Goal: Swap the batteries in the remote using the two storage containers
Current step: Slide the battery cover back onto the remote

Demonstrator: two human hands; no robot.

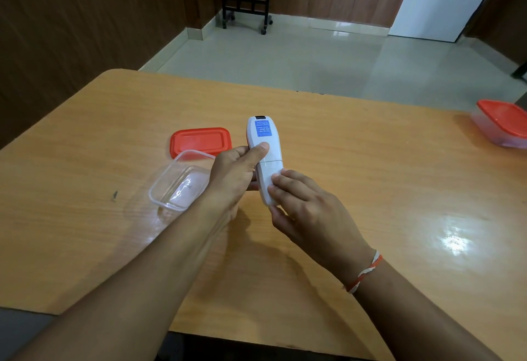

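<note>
A white remote (265,149) with a blue label on its back is held above the table's middle, back side up. My left hand (232,173) grips its left side, thumb across the back. My right hand (302,203) holds the near end, fingers lying on the battery cover, which sits closed. An open clear container (174,189) stands left of my left hand and looks empty. Its red lid (199,142) lies flat just behind it. A second clear container with a red lid on (503,122) sits at the far right edge. No batteries are visible.
The wooden table (370,175) has a small dark mark (114,195) at the left and a bright glare patch at the right. Beyond it are a tiled floor and a black wheeled stand (246,9).
</note>
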